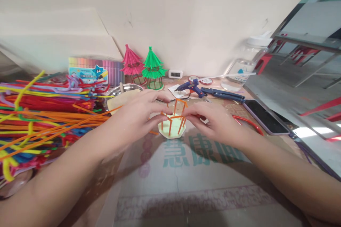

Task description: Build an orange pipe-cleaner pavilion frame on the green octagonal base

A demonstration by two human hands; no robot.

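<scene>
An orange pipe-cleaner frame (170, 126), bent into upright posts joined by top bars, stands on a pale green many-sided base (176, 133). From its left side my left hand (140, 113) pinches the top edge of the frame between thumb and fingers. On the opposite side, my right hand (213, 118) has its thumb and forefinger closed on the frame's upper right corner. The fingers cover part of the far posts. Beneath the base lies a printed plastic sheet (170, 184) spread over the table.
Pipe cleaners (48, 113) in many colours pile up at left. Behind are a marker set (96, 72), a pink tree-roofed model (131, 62), a green one (153, 64) and a small clock (175, 74). A glue gun (190, 87), pliers (223, 94), phone (266, 117) and bottle (242, 65) lie or stand at right.
</scene>
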